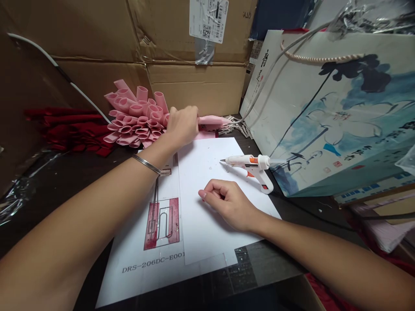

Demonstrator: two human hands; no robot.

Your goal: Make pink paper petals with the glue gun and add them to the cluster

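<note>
— Near the top middle of the frame, a left hand [181,127] is clamping a single pink tube [212,121], its fingers wrapped tightly around it, right beside a bunched cluster of pink tubes [134,119]. How much is done?

— Many tubes are already packed together in that cluster, while this one is sitting outside it, in the hand. Whether they are fixed together, I cannot tell.

— And the right hand [227,203]?

— It is resting on a white sheet [210,185], curled loosely with its fingers together, holding nothing. A white-and-orange glue gun [249,166] is lying on its side just beyond it, on the same sheet.

— Anything readable?

— A printed sheet [142,285] at the lower left is showing "DRS-206DC-E001" beneath a red picture. A shipping label [207,19] is hanging on a cardboard box [194,82], too small to read. A paper bag [340,116] at the right is carrying a painted flower and brushed characters I cannot make out. No brand is readable on the glue gun.
</note>
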